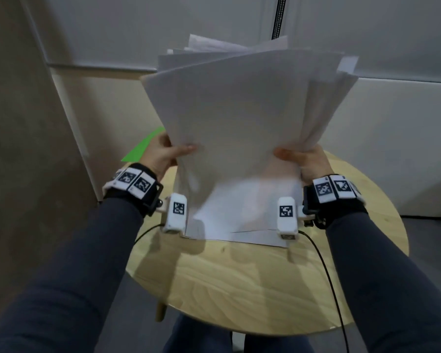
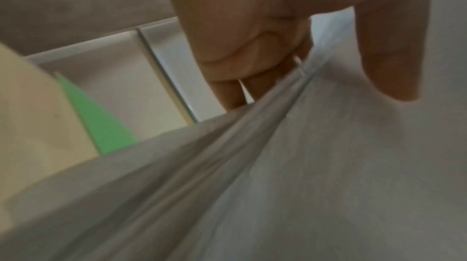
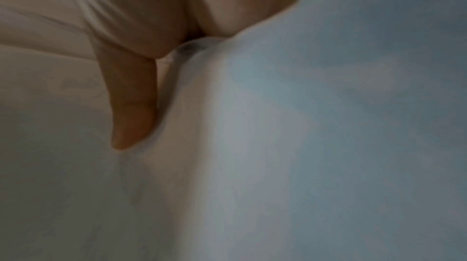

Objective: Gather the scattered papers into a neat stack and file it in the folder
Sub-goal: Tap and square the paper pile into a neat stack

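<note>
A loose stack of white papers [image 1: 242,118] stands upright over the round wooden table [image 1: 239,276], its sheets fanned unevenly at the top and its lower edge near the tabletop. My left hand [image 1: 163,151] grips the stack's left side, thumb on the front sheet. My right hand [image 1: 303,159] grips the right side the same way. In the left wrist view the thumb presses the papers [image 2: 303,165] with fingers [image 2: 227,93] behind them. In the right wrist view the papers [image 3: 303,125] fill the frame. A green folder [image 1: 148,143] shows partly behind my left hand, seen again as the green folder [image 2: 101,121] at the table edge.
A pale wall panel and skirting [image 1: 87,103] run close behind the table. A black cable [image 1: 326,271] from the right wrist camera trails across the table's right front. Bare wood [image 1: 214,281] lies in front of the papers.
</note>
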A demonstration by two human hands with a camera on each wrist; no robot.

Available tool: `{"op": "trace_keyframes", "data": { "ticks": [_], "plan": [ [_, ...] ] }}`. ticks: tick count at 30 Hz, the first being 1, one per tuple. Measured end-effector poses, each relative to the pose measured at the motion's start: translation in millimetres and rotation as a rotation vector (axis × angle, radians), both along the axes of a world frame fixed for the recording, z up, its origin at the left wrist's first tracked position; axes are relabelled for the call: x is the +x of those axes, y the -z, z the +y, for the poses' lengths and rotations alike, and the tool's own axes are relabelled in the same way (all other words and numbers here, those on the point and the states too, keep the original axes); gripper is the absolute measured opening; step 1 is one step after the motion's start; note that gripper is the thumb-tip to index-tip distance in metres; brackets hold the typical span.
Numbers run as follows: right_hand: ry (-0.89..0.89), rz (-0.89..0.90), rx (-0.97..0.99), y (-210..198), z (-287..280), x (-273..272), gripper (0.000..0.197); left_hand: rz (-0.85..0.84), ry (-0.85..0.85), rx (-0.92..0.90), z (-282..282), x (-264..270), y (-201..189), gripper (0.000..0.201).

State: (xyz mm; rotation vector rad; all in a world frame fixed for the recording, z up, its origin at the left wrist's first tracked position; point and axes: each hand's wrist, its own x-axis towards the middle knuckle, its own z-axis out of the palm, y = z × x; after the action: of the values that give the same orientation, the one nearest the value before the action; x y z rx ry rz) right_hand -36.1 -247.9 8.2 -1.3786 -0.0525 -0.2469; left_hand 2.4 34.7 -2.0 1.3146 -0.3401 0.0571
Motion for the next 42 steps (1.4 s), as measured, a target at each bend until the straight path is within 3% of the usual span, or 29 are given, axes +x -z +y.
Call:
{"op": "trace_keyframes", "data": {
  "ticks": [5,6,9,12,16,19,24,28,29,32,34,39,42],
  "plan": [
    [0.031,-0.110,-0.038,-4.9,11.7,6.1,0.089,-0.016,-0.034,-0.021,-8.6,-1.5,-9.8,0.058],
    [0.018,-0.115,-0.042,-6.2,11.8,6.4,0.087,0.004,-0.082,-0.028,-10.4,-1.0,-7.8,0.055],
    [-0.005,0.002,-0.119,-10.4,8.9,3.7,0.046,-0.011,-0.240,-0.041,-12.3,-3.2,-7.6,0.020],
    [-0.058,0.122,-0.351,-9.0,2.4,-2.2,0.032,-0.066,-0.300,-0.047,-10.9,-4.5,-15.5,0.021],
    [0.255,-0.062,-0.586,-10.3,13.8,-6.0,0.028,-0.189,-0.340,-0.037,-18.1,-6.1,-36.7,0.024],
    [0.367,-0.125,-0.476,-14.3,19.5,-7.1,0.037,-0.257,-0.352,-0.036,-20.1,-3.1,-49.6,0.021],
    [0.193,-0.002,-0.320,-14.4,10.4,-9.0,0.028,-0.171,-0.256,-0.009,-13.8,-3.5,-30.0,0.033],
    [0.245,-0.005,-0.175,-25.8,14.2,-1.1,0.086,-0.164,-0.178,0.055,-14.4,-5.2,-30.9,0.048],
    [0.258,-0.021,-0.155,-30.7,15.7,1.5,0.084,-0.162,-0.187,0.074,-13.8,-3.5,-35.5,0.049],
    [0.314,-0.104,-0.169,-38.7,16.8,8.6,0.033,-0.135,-0.245,0.098,-14.5,3.1,-43.4,0.051],
    [0.288,-0.167,-0.211,-32.9,12.6,10.5,0.017,-0.118,-0.282,0.067,-16.7,6.3,-39.8,0.047],
    [0.104,-0.048,-0.429,-8.6,-2.8,9.1,0.022,-0.076,-0.254,0.117,-15.9,10.8,-16.1,0.054],
    [0.142,-0.091,-0.358,-19.1,4.2,8.6,0.025,-0.044,-0.253,0.081,-18.1,14.6,-3.7,0.064]
  ]
}}
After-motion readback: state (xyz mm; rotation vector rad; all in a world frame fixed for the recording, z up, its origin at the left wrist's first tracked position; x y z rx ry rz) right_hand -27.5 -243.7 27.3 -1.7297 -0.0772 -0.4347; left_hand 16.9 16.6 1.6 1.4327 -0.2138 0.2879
